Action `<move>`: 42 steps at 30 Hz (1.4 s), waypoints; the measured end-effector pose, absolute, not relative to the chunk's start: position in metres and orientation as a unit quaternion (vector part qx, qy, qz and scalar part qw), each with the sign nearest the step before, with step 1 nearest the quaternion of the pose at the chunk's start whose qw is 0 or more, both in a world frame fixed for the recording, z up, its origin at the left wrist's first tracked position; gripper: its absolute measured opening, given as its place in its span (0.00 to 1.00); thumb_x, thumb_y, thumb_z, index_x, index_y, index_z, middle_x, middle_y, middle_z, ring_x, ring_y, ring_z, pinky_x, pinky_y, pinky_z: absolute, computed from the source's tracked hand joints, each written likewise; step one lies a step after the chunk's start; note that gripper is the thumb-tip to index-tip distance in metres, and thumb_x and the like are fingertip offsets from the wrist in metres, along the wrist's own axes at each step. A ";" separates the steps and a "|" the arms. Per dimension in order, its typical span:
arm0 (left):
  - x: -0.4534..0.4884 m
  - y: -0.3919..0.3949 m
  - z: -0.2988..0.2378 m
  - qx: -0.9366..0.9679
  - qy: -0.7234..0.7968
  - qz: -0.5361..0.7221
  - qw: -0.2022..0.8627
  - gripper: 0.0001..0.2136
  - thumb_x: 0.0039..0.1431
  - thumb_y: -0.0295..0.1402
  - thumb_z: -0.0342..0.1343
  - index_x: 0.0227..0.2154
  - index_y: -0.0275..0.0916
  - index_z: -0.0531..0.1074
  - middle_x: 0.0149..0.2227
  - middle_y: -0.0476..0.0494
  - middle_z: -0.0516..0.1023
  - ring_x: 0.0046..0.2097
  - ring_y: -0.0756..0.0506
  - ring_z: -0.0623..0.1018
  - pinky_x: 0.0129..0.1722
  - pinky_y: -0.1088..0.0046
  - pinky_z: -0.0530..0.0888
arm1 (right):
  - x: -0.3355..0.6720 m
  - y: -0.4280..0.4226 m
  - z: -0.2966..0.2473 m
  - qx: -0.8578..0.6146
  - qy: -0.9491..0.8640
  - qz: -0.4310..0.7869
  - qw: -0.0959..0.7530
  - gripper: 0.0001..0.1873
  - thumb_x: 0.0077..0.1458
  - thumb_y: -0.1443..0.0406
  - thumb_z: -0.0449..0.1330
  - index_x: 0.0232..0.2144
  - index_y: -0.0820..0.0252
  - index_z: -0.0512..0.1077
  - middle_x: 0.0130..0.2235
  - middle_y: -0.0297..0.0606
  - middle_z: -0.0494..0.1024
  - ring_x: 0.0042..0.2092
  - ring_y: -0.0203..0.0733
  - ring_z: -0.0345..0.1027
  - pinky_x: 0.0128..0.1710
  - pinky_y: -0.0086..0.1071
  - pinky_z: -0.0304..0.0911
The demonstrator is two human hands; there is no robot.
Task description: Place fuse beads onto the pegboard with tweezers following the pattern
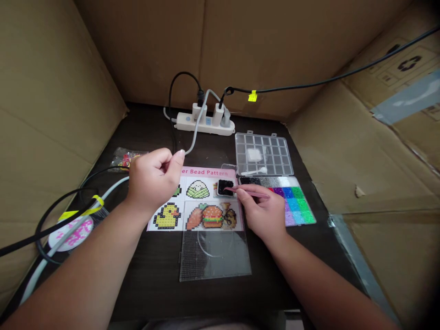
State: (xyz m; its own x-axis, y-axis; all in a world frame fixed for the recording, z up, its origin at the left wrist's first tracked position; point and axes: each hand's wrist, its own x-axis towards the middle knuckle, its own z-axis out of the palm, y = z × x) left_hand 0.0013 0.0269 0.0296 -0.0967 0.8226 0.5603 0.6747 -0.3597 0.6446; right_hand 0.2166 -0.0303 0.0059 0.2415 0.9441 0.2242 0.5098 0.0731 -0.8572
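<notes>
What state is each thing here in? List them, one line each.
Power strip: plugs inserted.
Pegboard: clear, no beads visible.
Bead box: compartments filled, colours sorted.
Small tray: holding black beads.
Tweezers: pink, pinched in right hand.
Left hand: raised, fingers curled.

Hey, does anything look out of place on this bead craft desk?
A grey cable crosses over the power strip and ends at the left hand, looking stray above the bead pattern sheet.
</notes>
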 end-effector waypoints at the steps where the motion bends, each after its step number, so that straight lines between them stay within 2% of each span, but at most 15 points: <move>1: 0.001 0.027 0.030 0.669 0.561 0.482 0.075 0.20 0.50 0.32 0.58 0.10 0.38 0.54 0.12 0.54 0.50 0.17 0.54 0.53 0.18 0.72 0.53 | 0.216 -0.030 0.006 -0.638 -0.569 0.236 0.461 0.06 0.49 0.63 0.62 0.28 0.60 0.77 0.30 0.39 0.81 0.32 0.42 0.76 0.32 0.33 0.73; 34: 0.002 0.025 0.033 0.666 0.564 0.484 0.067 0.20 0.49 0.33 0.57 0.10 0.38 0.54 0.12 0.54 0.49 0.17 0.54 0.53 0.18 0.71 0.54 | 0.215 -0.031 0.005 -0.613 -0.568 0.280 0.473 0.06 0.50 0.64 0.61 0.29 0.58 0.78 0.33 0.39 0.81 0.35 0.43 0.77 0.37 0.35 0.73; 42: 0.001 0.024 0.033 0.664 0.563 0.487 0.070 0.20 0.50 0.33 0.57 0.10 0.38 0.53 0.12 0.54 0.49 0.17 0.54 0.53 0.18 0.71 0.54 | 0.215 -0.030 0.003 -0.613 -0.571 0.278 0.470 0.06 0.50 0.64 0.61 0.29 0.59 0.77 0.32 0.38 0.81 0.35 0.42 0.77 0.35 0.34 0.73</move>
State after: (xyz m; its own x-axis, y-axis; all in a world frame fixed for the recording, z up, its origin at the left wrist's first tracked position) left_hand 0.0014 0.0245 0.0329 -0.1080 0.8164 0.5674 0.6795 -0.3560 0.6416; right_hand 0.2153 -0.0300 0.0033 0.1934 0.9617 0.1944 0.4387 0.0924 -0.8938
